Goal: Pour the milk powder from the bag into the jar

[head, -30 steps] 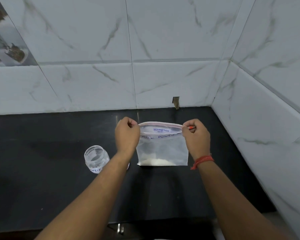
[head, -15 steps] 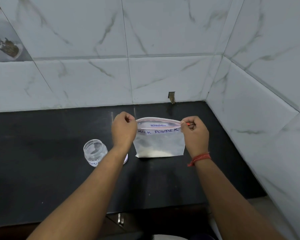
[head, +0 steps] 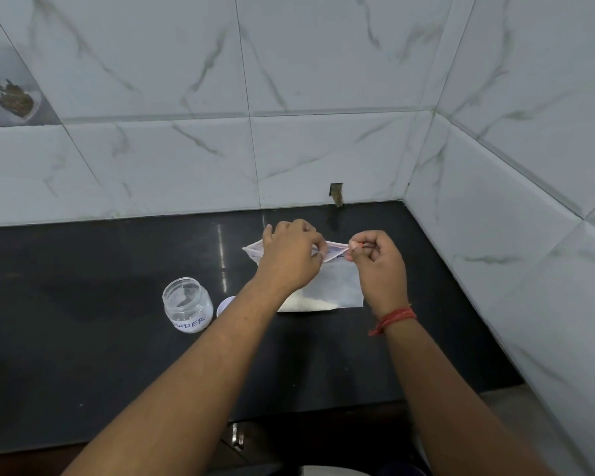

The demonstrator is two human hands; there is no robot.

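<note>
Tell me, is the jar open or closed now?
Open. The jar stands upright on the counter with no lid on its mouth; a white lid lies beside it.

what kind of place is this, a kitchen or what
Most likely a home kitchen corner: a black stone countertop meets marble-look wall tiles, and an open jar stands beside a bag of white powder that both hands pinch.

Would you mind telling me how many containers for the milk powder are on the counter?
2: the open jar stands left of the left hand's forearm; the bag is pinched at its top by the left hand and right hand.
</note>
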